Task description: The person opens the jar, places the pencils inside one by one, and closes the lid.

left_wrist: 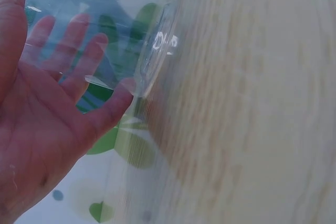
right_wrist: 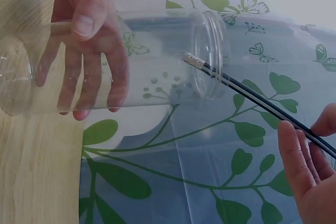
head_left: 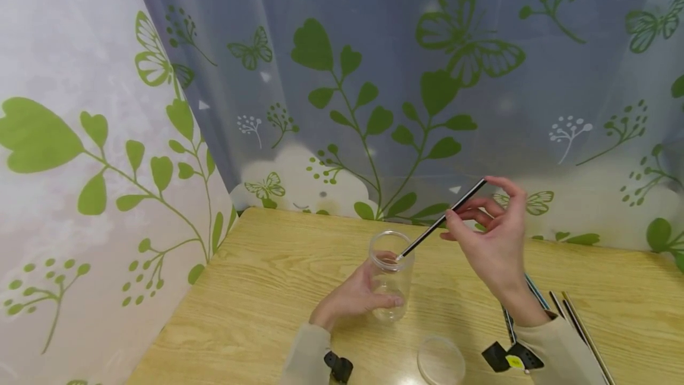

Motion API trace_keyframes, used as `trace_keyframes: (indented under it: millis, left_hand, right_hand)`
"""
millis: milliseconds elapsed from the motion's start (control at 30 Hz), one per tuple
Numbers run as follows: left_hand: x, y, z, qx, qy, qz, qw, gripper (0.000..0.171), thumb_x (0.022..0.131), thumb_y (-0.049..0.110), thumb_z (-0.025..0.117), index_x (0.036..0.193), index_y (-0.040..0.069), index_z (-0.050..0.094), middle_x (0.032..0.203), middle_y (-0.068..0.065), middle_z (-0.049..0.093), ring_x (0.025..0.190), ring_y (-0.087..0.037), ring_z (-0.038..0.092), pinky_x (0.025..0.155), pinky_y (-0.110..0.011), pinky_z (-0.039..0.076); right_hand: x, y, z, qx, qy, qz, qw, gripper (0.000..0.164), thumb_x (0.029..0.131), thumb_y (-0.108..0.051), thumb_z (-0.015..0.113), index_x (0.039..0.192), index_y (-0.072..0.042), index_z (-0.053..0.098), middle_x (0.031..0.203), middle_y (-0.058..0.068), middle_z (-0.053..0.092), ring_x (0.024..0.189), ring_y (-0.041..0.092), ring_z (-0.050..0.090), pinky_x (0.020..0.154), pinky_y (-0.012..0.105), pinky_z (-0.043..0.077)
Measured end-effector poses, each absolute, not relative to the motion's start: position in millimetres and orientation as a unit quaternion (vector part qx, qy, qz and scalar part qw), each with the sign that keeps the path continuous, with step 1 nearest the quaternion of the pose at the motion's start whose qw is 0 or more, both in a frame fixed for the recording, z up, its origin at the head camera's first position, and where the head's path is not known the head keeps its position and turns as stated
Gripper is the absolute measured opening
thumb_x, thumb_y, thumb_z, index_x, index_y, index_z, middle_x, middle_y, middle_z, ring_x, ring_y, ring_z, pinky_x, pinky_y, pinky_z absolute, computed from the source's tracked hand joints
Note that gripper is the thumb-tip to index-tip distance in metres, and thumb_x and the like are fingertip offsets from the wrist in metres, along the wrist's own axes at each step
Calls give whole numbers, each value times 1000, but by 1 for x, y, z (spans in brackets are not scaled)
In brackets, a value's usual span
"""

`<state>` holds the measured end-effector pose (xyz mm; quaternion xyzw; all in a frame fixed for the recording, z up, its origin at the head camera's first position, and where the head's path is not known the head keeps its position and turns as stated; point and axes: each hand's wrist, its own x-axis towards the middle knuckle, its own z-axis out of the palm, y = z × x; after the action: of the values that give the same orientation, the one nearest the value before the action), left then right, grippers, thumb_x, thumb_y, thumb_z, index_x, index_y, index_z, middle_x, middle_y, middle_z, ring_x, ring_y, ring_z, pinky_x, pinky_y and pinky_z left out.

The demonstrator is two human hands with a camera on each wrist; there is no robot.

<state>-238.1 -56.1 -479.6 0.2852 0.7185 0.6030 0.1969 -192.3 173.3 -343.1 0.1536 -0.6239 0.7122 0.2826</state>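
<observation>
My left hand [head_left: 350,297] holds a clear, wide-mouthed plastic jar [head_left: 396,283] upright around its middle, thumb in front and fingers showing through the wall. In the left wrist view the jar's base [left_wrist: 157,51] is close over the table. Above the jar, my right hand [head_left: 494,236] pinches a dark pencil [head_left: 435,226] with a pale stripe between thumb and fingers, index fingertip at its upper end. The pencil slants down to the left. Its metal band and white eraser [right_wrist: 193,60] are just inside the jar's mouth in the right wrist view, with nothing else in the jar.
A round clear lid [head_left: 441,362] lies on the wood-grain table [head_left: 256,278] in front of the jar. Several pencils [head_left: 585,328] lie at the right, partly covered by my right forearm. A curtain [head_left: 352,100] printed with leaves and butterflies hangs behind the table.
</observation>
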Motion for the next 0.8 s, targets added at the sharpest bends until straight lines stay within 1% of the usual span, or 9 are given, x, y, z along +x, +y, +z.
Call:
trace_keyframes:
  millis: [100, 167, 267, 333, 400, 500, 633, 800]
  left_hand:
    - [-240, -54, -480, 280, 718, 604, 202, 78, 87, 8, 80, 150, 21, 36, 150, -2, 49, 144, -24, 44, 118, -45, 40]
    - [-241, -53, -480, 277, 717, 606, 205, 79, 87, 9, 80, 150, 21, 35, 149, -3, 51, 142, -26, 46, 113, -42, 45]
    - [-242, -52, -480, 281, 714, 606, 208, 79, 86, 9, 81, 150, 21, 35, 148, -3, 52, 143, -28, 47, 111, -42, 48]
    - [-242, -51, -480, 286, 712, 607, 205, 79, 87, 10, 81, 150, 21, 35, 149, -4, 51, 145, -28, 45, 115, -46, 44]
    - [-242, -51, -480, 292, 715, 603, 199, 78, 87, 10, 80, 150, 22, 36, 150, -3, 51, 148, -28, 41, 120, -50, 37]
    - [-242, -50, -481, 300, 720, 596, 188, 75, 87, 11, 80, 149, 23, 39, 150, -2, 51, 150, -27, 37, 123, -56, 29]
    - [-243, -49, -481, 303, 732, 584, 178, 73, 86, 13, 81, 146, 25, 41, 147, 1, 54, 150, -27, 38, 124, -56, 28]
    - [-244, -50, -482, 299, 736, 580, 178, 75, 86, 14, 81, 147, 26, 41, 150, 2, 53, 152, -24, 36, 125, -55, 26]
  right_hand:
    - [-192, 171, -346, 160, -629, 708, 276, 71, 82, 24, 64, 139, -10, 40, 87, 6, 65, 71, 16, 72, 56, 35, 62]
    - [-192, 168, -349, 163, -636, 705, 268, 68, 84, 23, 64, 138, -11, 40, 88, 6, 65, 72, 16, 72, 57, 36, 62]
    - [-190, 165, -354, 163, -648, 698, 256, 64, 85, 20, 65, 134, -14, 42, 89, 5, 65, 72, 15, 72, 57, 37, 62]
    - [-190, 163, -358, 166, -656, 692, 251, 60, 86, 20, 64, 132, -14, 44, 89, 4, 64, 72, 14, 72, 57, 37, 62]
    - [-190, 161, -363, 170, -664, 684, 249, 55, 87, 20, 64, 128, -12, 46, 89, 3, 63, 72, 14, 72, 56, 36, 62]
    - [-191, 159, -370, 173, -683, 664, 249, 45, 88, 19, 64, 123, -3, 47, 88, 0, 64, 72, 13, 72, 55, 36, 61]
    - [-193, 157, -379, 170, -710, 636, 249, 38, 88, 17, 66, 118, 6, 46, 87, -3, 65, 71, 10, 72, 54, 35, 61]
    - [-195, 156, -386, 172, -724, 619, 249, 33, 89, 14, 67, 116, 6, 51, 86, -2, 66, 72, 8, 71, 55, 34, 61]
